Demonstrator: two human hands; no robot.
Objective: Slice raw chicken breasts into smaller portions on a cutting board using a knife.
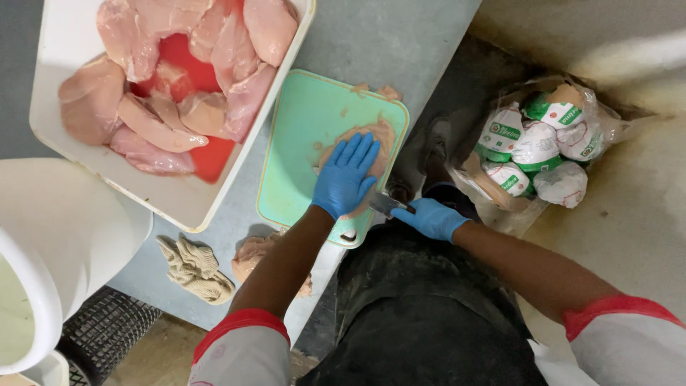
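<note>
Red-cuffed white sleeves frame the view. Her blue-gloved left hand lies flat, fingers spread, pressing a pale raw chicken breast onto the mint-green plastic cutting board. Her blue-gloved right hand is clenched around a steel-bladed knife at the board's near edge. Beside it sits a white rectangular tray of raw fillets.

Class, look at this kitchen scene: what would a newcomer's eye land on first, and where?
At centre, the blue-gloved left hand presses a chicken piece flat on the green cutting board, while the right hand works a knife at its edge. Upper left, a white tray holds raw chicken fillets.
</note>
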